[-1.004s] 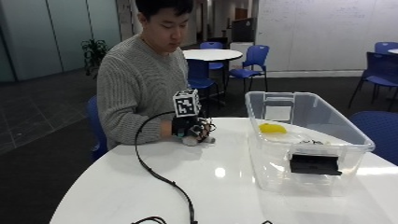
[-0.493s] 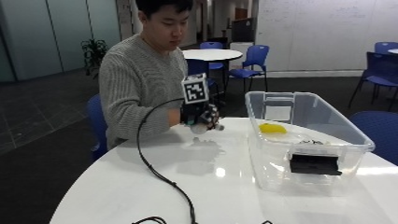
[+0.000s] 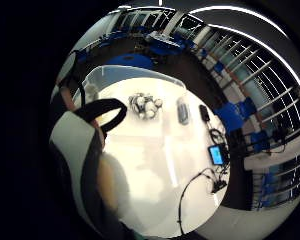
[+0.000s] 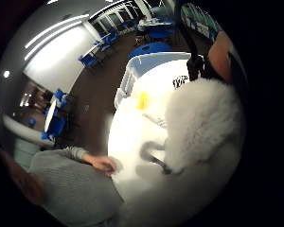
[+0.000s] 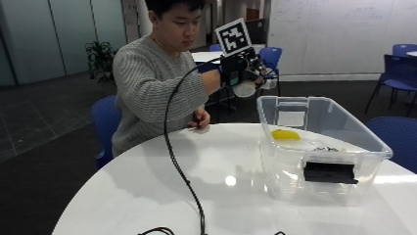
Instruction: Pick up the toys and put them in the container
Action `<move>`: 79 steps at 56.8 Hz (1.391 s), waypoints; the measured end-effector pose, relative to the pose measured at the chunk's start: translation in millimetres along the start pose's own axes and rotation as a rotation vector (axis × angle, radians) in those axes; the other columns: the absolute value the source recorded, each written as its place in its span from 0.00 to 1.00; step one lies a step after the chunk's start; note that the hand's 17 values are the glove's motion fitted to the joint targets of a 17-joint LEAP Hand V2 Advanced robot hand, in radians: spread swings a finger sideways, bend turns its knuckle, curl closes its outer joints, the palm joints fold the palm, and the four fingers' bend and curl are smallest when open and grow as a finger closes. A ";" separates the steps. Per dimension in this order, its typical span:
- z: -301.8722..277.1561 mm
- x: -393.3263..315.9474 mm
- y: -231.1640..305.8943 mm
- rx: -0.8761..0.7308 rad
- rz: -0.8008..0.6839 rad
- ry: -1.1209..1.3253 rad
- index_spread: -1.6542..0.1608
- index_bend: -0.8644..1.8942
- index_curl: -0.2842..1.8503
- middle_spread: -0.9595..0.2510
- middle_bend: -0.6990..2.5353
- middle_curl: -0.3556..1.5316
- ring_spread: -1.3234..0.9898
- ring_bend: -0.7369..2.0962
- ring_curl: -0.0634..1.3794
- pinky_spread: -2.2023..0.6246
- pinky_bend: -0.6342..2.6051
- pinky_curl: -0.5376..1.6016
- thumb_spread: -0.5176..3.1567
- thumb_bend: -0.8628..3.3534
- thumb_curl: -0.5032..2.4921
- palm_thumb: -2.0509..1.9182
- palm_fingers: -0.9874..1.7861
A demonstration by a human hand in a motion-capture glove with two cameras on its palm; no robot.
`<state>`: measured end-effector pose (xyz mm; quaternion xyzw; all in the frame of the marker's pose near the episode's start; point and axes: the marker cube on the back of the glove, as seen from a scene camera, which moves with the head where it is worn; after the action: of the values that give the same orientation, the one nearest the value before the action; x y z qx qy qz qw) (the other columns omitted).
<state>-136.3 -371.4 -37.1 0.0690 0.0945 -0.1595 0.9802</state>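
Observation:
In the outside view my gloved right hand [image 5: 242, 69] is raised well above the table and grips a white fluffy toy [image 5: 245, 88]. It hangs beside the near corner of the clear plastic container [image 5: 284, 167], a little above its rim. A yellow toy [image 5: 285, 134] lies inside the container. The thumb side palm view is filled by the white fluffy toy [image 4: 199, 124], with the container [image 4: 132, 66] and the yellow toy [image 4: 142, 99] beyond it. A black-and-white toy [image 3: 145, 106] shows on the white surface; I cannot tell if it is inside the container.
The person's bare left hand [image 5: 198, 120] rests on the round white table [image 5: 196, 186] by its far edge. A black cable [image 5: 174, 161] trails across the table. A phone [image 3: 216, 154] and a grey object [image 3: 182, 111] lie on the table. Blue chairs stand around.
My right hand has lifted the white fluffy toy off the table and carried it up and toward the container.

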 end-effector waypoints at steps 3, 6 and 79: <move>8.7 1.3 -3.1 -0.018 -0.082 0.016 0.73 0.47 0.44 0.56 0.45 0.66 0.36 0.65 0.46 0.63 0.49 0.45 0.28 0.21 0.50 0.68 0.70; 23.1 5.7 -16.2 -0.042 -0.038 0.074 0.73 0.46 0.45 0.56 0.45 0.66 0.36 0.65 0.46 0.63 0.49 0.46 0.28 0.21 0.51 0.67 0.70; 113.6 -19.8 -81.4 -0.436 0.048 -0.073 0.70 0.35 0.33 0.57 0.28 0.51 0.46 0.52 0.35 0.78 0.55 0.44 0.47 0.20 0.34 0.53 0.32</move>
<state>-162.6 -460.8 68.9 -0.1480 0.0896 -0.1142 0.9783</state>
